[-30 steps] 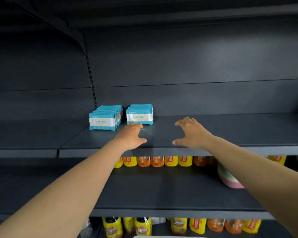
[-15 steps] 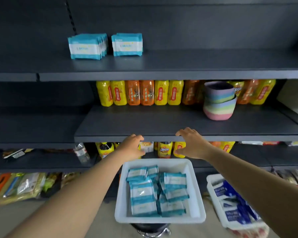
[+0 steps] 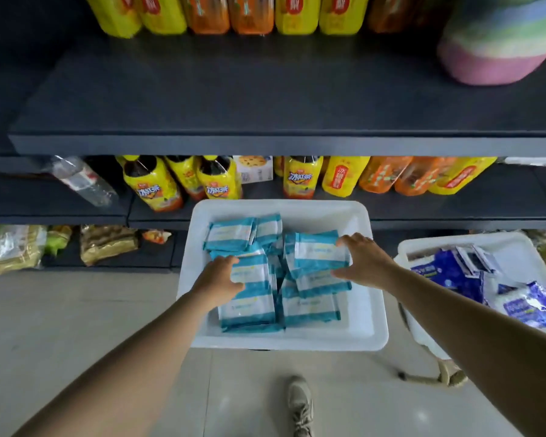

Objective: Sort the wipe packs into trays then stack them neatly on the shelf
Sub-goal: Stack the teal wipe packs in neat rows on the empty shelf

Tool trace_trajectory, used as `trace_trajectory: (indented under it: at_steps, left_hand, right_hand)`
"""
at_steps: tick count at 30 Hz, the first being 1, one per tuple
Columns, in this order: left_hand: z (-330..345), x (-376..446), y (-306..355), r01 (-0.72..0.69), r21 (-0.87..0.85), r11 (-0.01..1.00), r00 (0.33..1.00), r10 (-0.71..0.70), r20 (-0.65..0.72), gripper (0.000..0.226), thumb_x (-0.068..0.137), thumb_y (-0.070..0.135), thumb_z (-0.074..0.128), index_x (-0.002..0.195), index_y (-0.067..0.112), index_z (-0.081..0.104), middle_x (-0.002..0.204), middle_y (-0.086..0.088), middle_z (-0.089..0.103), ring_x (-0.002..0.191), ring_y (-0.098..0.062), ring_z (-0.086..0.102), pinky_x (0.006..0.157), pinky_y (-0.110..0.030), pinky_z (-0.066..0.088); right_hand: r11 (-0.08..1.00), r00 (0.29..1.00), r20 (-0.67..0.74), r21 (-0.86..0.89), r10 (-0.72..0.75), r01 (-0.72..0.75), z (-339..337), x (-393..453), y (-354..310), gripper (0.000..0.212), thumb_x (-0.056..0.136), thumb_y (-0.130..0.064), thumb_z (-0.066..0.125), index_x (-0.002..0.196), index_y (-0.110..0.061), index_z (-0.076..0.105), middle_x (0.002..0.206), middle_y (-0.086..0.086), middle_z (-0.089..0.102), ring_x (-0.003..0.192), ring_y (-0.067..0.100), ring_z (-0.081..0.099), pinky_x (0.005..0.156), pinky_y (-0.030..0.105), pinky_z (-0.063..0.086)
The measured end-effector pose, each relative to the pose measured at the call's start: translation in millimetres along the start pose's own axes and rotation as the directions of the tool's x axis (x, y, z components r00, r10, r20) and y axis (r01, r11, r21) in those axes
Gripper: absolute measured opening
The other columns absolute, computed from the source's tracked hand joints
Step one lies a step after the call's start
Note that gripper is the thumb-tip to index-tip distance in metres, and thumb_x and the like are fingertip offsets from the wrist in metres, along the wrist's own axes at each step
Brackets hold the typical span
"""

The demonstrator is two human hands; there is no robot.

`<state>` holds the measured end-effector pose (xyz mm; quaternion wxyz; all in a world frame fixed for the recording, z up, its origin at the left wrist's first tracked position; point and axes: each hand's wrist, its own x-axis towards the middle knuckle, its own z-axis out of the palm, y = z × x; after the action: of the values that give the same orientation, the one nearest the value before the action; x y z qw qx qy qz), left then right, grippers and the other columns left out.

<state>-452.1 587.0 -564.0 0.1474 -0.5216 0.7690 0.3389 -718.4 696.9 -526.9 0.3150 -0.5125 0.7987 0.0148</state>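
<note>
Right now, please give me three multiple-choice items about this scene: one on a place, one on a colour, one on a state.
1. Where are the teal packs?
A. in the near tray
B. on the floor
C. on the dark shelf

2. What colour are the packs in the right tray?
A. red
B. dark blue
C. green

3. What are the hands doing?
A. gripping the tray rim
B. holding a bottle
C. reaching onto the packs

Answers:
1 A: the teal packs lie heaped inside its white walls.
2 B: the blue packs are dark blue and white.
3 C: the left hand and right hand rest on the top packs, fingers spread.
</note>
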Motion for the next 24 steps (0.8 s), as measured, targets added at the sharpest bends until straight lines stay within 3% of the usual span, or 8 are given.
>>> trace_trajectory:
  at_steps: [5, 13, 24]
  left_hand:
    - [29, 39, -21, 0.072, -0.008, 0.997, 0.994, -0.072, -0.086, 0.063, 0.084, 0.026, 0.067, 0.138, 0.010, 0.038, 0.139, -0.011, 0.040, 0.127, -0.026, 0.038, 0.102, -0.035, 0.035]
    - [50, 69, -40, 0.099, -0.030, 0.995, 0.973, -0.103, -0.204, 0.060, 0.072, 0.020, 0.077, 0.124, 0.008, 0.049, 0.128, -0.013, 0.043, 0.120, -0.027, 0.041, 0.097, -0.036, 0.038]
    - [59, 77, -42, 0.155, -0.156, 0.975, 0.943, -0.194, -0.271, 0.063, 0.063, 0.023, 0.085, 0.109, 0.008, 0.044, 0.122, -0.013, 0.036, 0.111, -0.027, 0.043, 0.092, -0.033, 0.039]
  right_hand:
    - [0.998, 0.999, 0.005, 0.050, 0.032, -0.032, 35, 55, 21, 0.064, 0.081, -0.031, 0.071, 0.136, -0.016, 0.042, 0.131, 0.007, 0.045, 0.120, 0.022, 0.039, 0.091, 0.033, 0.041]
    - [0.995, 0.997, -0.036, 0.084, 0.065, -0.062, 62, 99, 33, 0.068, 0.081, -0.031, 0.072, 0.139, -0.016, 0.040, 0.133, 0.005, 0.043, 0.119, 0.023, 0.039, 0.097, 0.037, 0.042]
    - [0.999, 0.998, -0.037, 0.026, 0.042, -0.041, 65, 103, 34, 0.063, 0.073, -0.038, 0.079, 0.119, -0.020, 0.040, 0.115, 0.001, 0.053, 0.096, 0.019, 0.051, 0.080, 0.034, 0.050]
